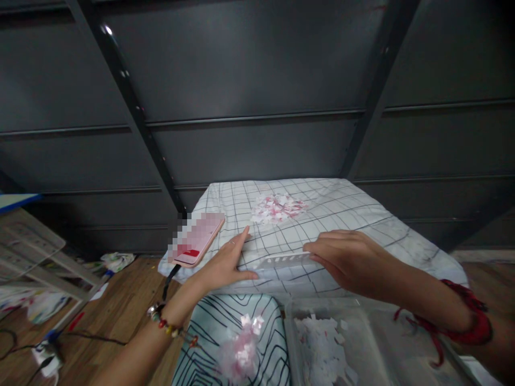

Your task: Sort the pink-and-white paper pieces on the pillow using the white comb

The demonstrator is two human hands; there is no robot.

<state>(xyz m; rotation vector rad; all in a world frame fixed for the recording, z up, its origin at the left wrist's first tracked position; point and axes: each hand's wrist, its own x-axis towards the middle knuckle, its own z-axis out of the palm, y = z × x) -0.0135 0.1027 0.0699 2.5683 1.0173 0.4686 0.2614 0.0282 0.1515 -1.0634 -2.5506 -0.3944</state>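
Note:
My right hand (348,260) is closed on one end of a thin white piece with a row of slots (286,260), held low over the near part of the cloth-covered table (358,214). What kind of thing it is I cannot make out. My left hand (231,262) is open, thumb and fingers apart, by the other end of that piece; whether it touches it is unclear. Beyond both hands lies a small heap of white and pink paper scraps (277,208) on the white checked cloth. A pink-edged phone (199,244) rests left of my left hand.
In front, a patterned cushioned surface (201,332) bears a pink and clear wrapped bundle (241,351). Beside it stands a clear plastic box (362,327) holding white paper scraps (322,346). A dark panelled wall (257,150) rises behind. Cables and a power strip (46,358) lie on the floor.

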